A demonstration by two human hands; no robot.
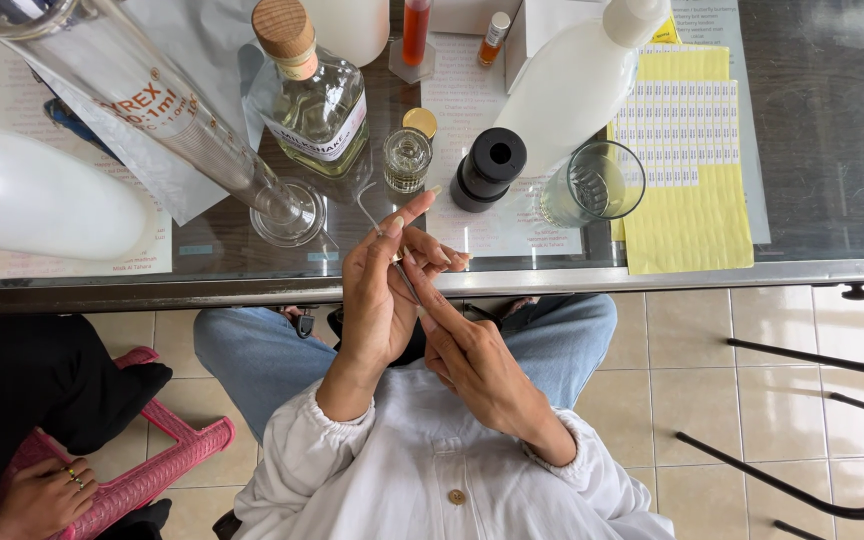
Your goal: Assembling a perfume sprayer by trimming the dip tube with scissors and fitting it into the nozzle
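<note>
A thin metal tool with a clear tube was held over the lap, pinched between the closed fingers of the left hand and right hand. The small glass bottle on the table stood uncapped, its gold cap just behind. Filling appeared unfinished, with the corked bottle still stoppered.

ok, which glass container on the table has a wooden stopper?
The square clear glass bottle of pale liquid behind the small gold-capped vial; the empty tumbler has none.

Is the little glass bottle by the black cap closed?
No, the little bottle stands open-mouthed on the table, and a gold cap lies apart just behind it.
</note>
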